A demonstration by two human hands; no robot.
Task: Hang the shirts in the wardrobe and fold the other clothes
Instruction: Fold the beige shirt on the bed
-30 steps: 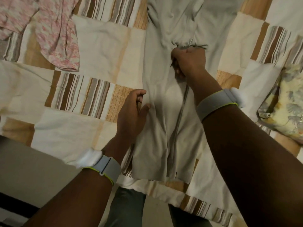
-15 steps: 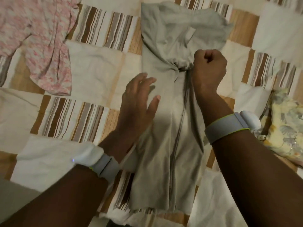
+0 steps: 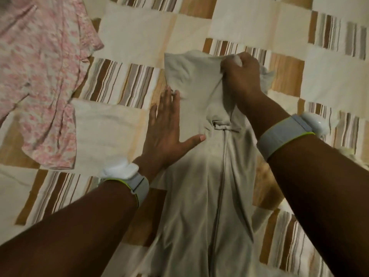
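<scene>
Grey garment [image 3: 201, 196] lies lengthwise, near to far, on patchwork bedspread [image 3: 139, 31]. R hand [image 3: 240, 76] pinches its far edge; L hand [image 3: 165, 126] flat on it, fingers straight.

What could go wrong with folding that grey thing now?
The right hand pinches only the top edge of the grey garment, so the cloth might slip out and flop back. The left hand presses flat at just one side, so the other side, already bunched near the seam, may fold crooked.
</scene>
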